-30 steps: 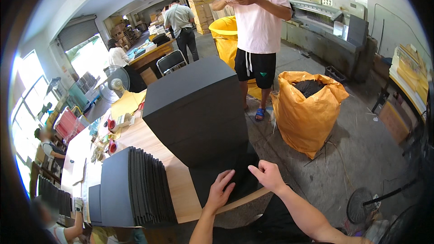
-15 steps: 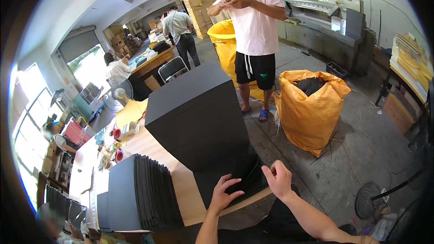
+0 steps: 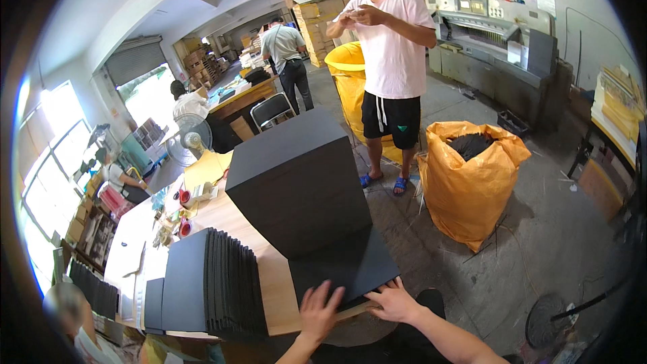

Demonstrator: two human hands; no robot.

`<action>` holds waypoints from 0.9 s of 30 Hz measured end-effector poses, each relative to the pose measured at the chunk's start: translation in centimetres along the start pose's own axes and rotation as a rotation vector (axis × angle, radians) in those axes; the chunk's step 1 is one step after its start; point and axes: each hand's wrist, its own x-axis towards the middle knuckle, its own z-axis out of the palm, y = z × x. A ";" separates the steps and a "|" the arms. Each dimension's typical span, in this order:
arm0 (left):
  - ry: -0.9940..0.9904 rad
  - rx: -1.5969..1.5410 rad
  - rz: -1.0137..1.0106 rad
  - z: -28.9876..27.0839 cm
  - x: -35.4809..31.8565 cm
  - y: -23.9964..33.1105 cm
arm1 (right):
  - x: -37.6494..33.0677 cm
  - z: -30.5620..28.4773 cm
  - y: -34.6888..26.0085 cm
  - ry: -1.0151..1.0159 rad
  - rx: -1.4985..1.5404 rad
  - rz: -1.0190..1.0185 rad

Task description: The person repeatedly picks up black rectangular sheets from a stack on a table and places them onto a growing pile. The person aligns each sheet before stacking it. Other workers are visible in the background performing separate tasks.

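Observation:
A black sheet (image 3: 347, 266) lies flat at the near edge of the wooden table, in front of a tall block-shaped stack of black sheets (image 3: 300, 195). My left hand (image 3: 319, 311) rests on its near left part with the fingers spread. At the near right corner, my right hand (image 3: 396, 301) touches the edge with its fingers stretched out. Whether there is one sheet or a thin pile under my hands, I cannot tell. To the left stands a row of black folded boards (image 3: 229, 283), their edges fanned.
The wooden table (image 3: 275, 296) also carries red tape rolls (image 3: 185, 228) and yellow paper (image 3: 205, 170). Beyond it a person in a pink shirt (image 3: 396, 40) stands near an orange sack (image 3: 468, 189) of black scraps. A floor fan (image 3: 544, 320) is at lower right.
My right hand has come down from above the sheet to its near right corner. My left hand has moved slightly nearer and flattened. The sheet now shows fully, lying flat.

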 end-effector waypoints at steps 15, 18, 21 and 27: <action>0.329 -0.895 -1.043 0.8 -11.4 5.9 | -1.7 7.8 4.3 0.204 -0.114 0.026; 0.210 -2.014 -1.760 3.1 -11.1 3.3 | -2.0 7.3 4.3 0.137 -0.030 0.096; -0.133 -2.131 -1.580 -0.5 -7.3 2.9 | 0.0 5.7 3.4 0.261 -0.052 0.026; 0.027 -1.686 -1.235 -6.5 -5.3 2.8 | 1.7 4.4 2.2 0.364 -0.090 -0.069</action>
